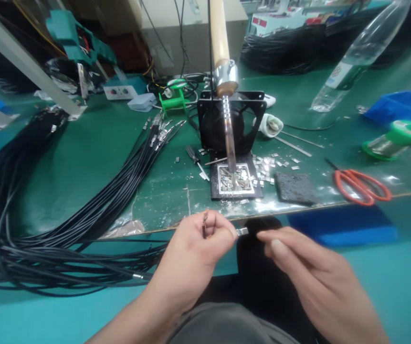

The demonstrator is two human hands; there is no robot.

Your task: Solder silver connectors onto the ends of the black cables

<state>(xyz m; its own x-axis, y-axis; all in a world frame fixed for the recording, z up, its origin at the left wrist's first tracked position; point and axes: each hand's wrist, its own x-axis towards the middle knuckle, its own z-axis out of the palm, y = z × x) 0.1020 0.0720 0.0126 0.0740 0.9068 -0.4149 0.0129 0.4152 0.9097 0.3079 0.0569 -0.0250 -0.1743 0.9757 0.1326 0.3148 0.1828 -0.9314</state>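
My left hand (196, 248) is closed in front of the bench edge. Between its thumb and forefinger it pinches a small silvery metal connector (241, 231), which sticks out to the right. A thin dark, brownish piece (204, 225) shows between its curled fingers. My right hand (298, 260) is close by on the right, thumb and forefinger pressed together a short gap from the connector. Whatever those fingertips hold, if anything, is too small to make out. Beyond the hands, a soldering iron (229, 138) points down at a square tray (221, 191) of small metal bits.
Black cables (119, 200) with metal ends lie bundled at left. Behind the iron stands a black fan (202, 119). A dark sponge block (296, 188), red-handled scissors (363, 186), a green solder spool (384, 145) and a plastic bottle (355, 64) are to the right. Loose metal pieces (266, 167) lie scattered.
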